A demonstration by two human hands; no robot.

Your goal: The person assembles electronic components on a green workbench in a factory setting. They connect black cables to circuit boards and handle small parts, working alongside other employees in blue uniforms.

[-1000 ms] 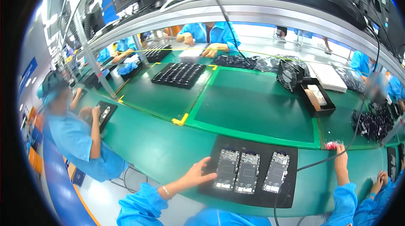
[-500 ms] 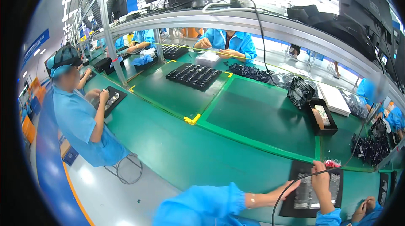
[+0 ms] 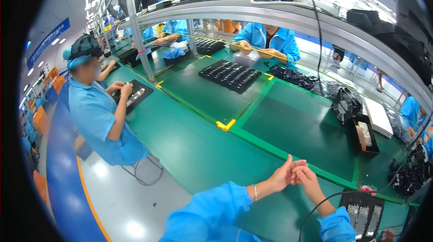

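Observation:
My hands meet above the green bench, to the left of a black tray. My left hand has its thumb raised and its fingers stretched out to the right. Against those fingers rest the curled fingers of my right hand; anything small between them is hidden. The black tray, with rows of silvery strips on it, lies at the lower right, apart from both hands. A black cable crosses near my right forearm.
A small fan, a black box and white sheets stand at the right. Dark parts fill a black tray farther back. A co-worker sits left; another works opposite. A metal frame spans overhead.
Both hands have left the black tray and come together to its left. The whole view has shifted, so the bench and tray appear farther right.

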